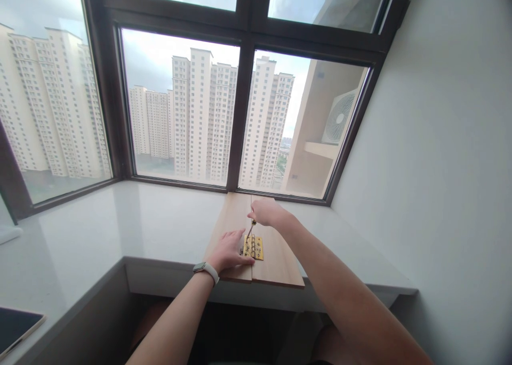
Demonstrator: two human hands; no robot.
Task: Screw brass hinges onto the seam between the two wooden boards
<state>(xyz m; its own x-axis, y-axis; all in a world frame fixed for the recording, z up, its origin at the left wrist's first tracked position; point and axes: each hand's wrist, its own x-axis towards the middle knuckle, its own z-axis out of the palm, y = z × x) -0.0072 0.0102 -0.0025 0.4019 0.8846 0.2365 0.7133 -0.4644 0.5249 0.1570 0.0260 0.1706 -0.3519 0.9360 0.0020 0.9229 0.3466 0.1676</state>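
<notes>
Two pale wooden boards, a left board [233, 216] and a right board [276, 269], lie side by side on the white sill. A gold-coloured hinge [259, 248] straddles the seam between them, with several screws on it. My right hand [267, 212] is closed around a screwdriver [251, 228], whose slanted shaft runs down to the hinge's left leaf. Resting on the left board, my left hand [231, 249] is open, its fingers stretched and thumb along the hinge's lower edge. Small dark bits, probably screws, show beside the left hand.
The white windowsill [168, 221] surrounds the boards, whose near ends overhang its front edge. Behind stands a dark window frame [235, 114]. A white wall [432, 141] rises on the right. At the lower left lies a dark flat device [18, 327].
</notes>
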